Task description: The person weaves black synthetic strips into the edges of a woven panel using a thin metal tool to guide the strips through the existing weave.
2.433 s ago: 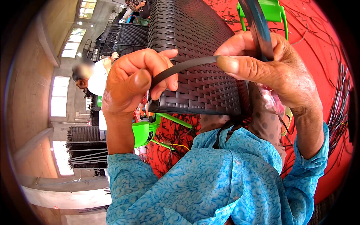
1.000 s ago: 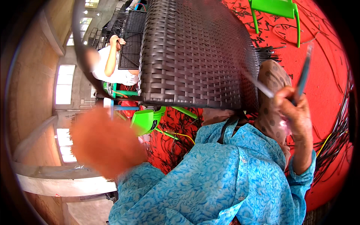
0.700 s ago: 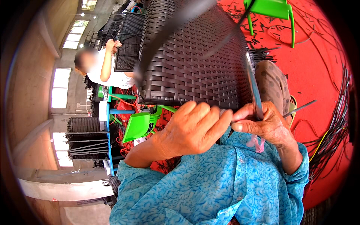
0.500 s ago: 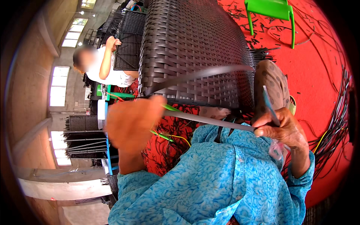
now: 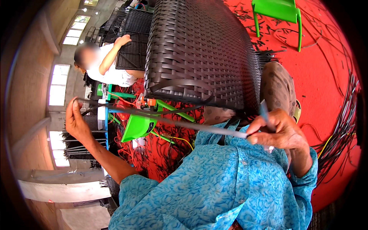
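Observation:
A large piece of dark brown woven wicker furniture (image 5: 191, 50) stands in front of my knees. My left hand (image 5: 78, 122) is stretched far out to the left, thumb and fingers pinching a dark flat weaving strip (image 5: 168, 122). The strip runs across my lap to my right hand (image 5: 283, 129), whose thumb and fingers close on it. A narrow, flat, bluish-grey blade-like tool (image 5: 264, 110) sticks up from that same hand; its exact kind is unclear. Another length of strip (image 5: 180, 82) loops off the lower edge of the weave.
Another person (image 5: 109, 63) in white sits at the far left beside a dark woven panel (image 5: 132, 51). A green chair (image 5: 136, 127) is below the furniture, and a green stool (image 5: 278, 9) stands at the upper right. Strip bundles (image 5: 341, 126) and scraps lie on the red floor (image 5: 326, 76).
My left hand has swung out to the left, drawing the strip along with it. My right hand has shifted slightly left, still gripping the strip and the tool. The loop at the weave has shrunk.

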The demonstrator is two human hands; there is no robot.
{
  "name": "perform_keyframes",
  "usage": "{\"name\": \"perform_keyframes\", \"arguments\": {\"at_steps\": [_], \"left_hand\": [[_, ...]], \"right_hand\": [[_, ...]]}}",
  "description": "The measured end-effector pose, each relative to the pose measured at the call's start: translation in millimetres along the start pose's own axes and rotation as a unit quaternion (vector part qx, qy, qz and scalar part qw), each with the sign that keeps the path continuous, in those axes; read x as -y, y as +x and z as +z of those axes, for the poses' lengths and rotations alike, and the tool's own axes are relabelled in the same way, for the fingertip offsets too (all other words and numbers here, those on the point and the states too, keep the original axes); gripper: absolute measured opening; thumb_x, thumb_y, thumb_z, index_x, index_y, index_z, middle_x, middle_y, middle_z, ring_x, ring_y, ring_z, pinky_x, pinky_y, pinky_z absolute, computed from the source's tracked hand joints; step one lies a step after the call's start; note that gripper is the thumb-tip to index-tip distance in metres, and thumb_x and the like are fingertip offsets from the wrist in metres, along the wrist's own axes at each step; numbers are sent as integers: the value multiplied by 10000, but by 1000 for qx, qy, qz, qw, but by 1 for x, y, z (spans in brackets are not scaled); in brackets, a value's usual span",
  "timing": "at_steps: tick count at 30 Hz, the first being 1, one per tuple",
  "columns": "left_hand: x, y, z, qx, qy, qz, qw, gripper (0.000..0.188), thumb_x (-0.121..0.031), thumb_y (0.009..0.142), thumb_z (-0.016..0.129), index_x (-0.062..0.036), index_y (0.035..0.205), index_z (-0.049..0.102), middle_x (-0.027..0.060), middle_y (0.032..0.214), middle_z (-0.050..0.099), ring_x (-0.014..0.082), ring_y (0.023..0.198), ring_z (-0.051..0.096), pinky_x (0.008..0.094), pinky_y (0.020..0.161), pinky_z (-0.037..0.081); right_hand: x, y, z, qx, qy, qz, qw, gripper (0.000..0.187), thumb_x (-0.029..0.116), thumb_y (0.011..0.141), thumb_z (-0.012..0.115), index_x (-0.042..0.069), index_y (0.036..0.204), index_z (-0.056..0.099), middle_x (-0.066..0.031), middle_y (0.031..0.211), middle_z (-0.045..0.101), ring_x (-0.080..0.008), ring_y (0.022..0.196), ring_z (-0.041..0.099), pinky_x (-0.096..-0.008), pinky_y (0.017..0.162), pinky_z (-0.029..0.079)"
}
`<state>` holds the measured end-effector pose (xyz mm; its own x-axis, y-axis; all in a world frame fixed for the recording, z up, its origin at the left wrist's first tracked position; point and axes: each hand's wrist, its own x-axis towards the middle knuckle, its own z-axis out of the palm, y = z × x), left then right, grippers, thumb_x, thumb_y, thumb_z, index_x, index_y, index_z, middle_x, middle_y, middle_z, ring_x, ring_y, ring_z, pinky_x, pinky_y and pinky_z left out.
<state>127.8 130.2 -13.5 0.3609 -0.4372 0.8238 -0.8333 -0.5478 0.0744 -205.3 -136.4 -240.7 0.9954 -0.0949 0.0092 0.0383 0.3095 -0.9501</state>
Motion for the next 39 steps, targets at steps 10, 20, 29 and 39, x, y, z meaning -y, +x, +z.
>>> {"name": "perform_keyframes", "arguments": {"at_steps": [10,20,29,39], "left_hand": [[-50,-44,-22,160,8,57,985,350,88,776,482,-3,1084,620,124,1047,625,235,1036,573,350,949,408],[-160,-157,32,585,-354,-68,727,489,-104,749,721,-32,1198,543,139,1148,585,278,969,619,323,839,490],[-91,-100,18,195,-589,-177,764,106,-153,951,482,-56,930,519,4,602,432,69,476,345,206,420,284],[-139,-82,53,244,-436,-13,866,269,-146,937,506,-11,1168,539,-23,634,448,26,492,359,173,416,226]], "right_hand": [[-15,23,42,19,23,-22,999,172,154,810,709,-4,867,674,22,693,601,-20,602,491,-202,502,364],[-25,30,76,33,-74,-139,987,201,186,814,702,-2,781,638,-80,654,596,-88,637,539,-294,582,435],[-40,46,39,-212,94,-177,956,381,374,899,563,58,1107,615,20,805,582,-40,668,461,-207,602,402],[-18,78,77,-39,128,-187,973,256,334,862,643,81,821,644,66,694,519,-37,648,444,-210,585,370]]}}
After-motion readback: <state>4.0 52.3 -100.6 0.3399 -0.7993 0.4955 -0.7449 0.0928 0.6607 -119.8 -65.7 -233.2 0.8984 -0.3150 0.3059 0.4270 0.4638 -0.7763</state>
